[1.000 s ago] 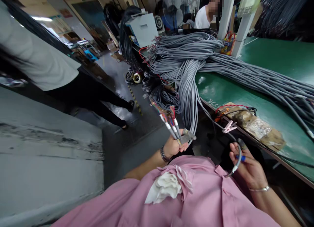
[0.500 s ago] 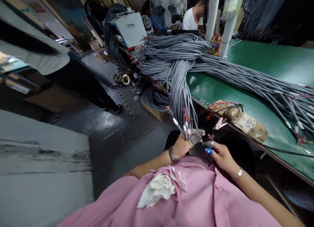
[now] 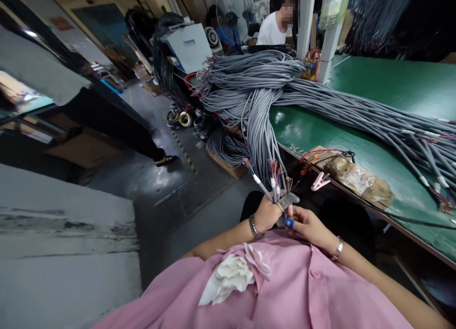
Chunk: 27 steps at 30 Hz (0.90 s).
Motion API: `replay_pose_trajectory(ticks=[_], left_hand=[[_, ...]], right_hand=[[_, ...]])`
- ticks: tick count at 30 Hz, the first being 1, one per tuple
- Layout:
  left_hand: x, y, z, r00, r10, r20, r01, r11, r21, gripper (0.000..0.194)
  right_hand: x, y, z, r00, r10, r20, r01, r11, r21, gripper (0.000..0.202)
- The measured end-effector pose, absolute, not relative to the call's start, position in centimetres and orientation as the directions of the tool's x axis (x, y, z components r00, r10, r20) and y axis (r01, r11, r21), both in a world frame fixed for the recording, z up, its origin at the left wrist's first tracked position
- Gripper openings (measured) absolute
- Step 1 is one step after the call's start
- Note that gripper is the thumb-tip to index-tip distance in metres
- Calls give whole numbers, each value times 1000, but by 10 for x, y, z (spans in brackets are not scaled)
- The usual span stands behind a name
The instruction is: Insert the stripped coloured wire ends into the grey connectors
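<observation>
My left hand (image 3: 268, 215) is closed around several grey cables (image 3: 265, 190), whose ends point up and fan out into thin coloured wires (image 3: 273, 168). White sleeves sit just below those wires. Grey tape wraps fingers of this hand. Right beside it, my right hand (image 3: 307, 225) is closed, with thumb and fingers pinched together close to the left fingers. Blue tape (image 3: 289, 223) covers its thumb tip. What the right fingers pinch is hidden. Beyond the hands, a thick bundle of grey cables (image 3: 261, 125) hangs down from the table edge.
The green table (image 3: 384, 77) on the right carries more grey cables (image 3: 338, 101). A pink clip (image 3: 319, 181) and a tape-wrapped block (image 3: 359, 177) are at its edge. One person (image 3: 272, 30) sits behind; another (image 3: 107, 115) stands left. A grey cabinet (image 3: 64, 243) fills the lower left.
My right hand has moved left and come up against my left hand. Another end with coloured wires now shows above the left fingers. The standing person's leg has shifted slightly.
</observation>
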<state>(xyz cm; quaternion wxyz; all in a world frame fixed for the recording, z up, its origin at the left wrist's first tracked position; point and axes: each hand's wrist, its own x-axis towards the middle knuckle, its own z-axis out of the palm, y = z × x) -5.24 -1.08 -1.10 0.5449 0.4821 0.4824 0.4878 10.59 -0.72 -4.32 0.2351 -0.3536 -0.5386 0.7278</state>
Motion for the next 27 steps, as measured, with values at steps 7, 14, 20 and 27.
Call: replay_pose_trajectory(ticks=[7,14,20,27], left_hand=[[-54,-9,-7,172,979,-113,93,98,991,47],[-50,-10,0,261,944,-203,146,170,975,30],[-48,-11,-3,221,949,-227,56,220,974,32],[-46,-10,-3,219,942,-256,138,229,963,27]], right_hand=[[131,11,-11,-398,900,-178,-78,-226,-971,29],[115,17,-9,-347,917,-196,-25,-218,-976,33],[126,16,-15,-435,887,-157,-120,-229,-966,25],[128,14,-14,-348,933,-95,-16,-107,-994,22]])
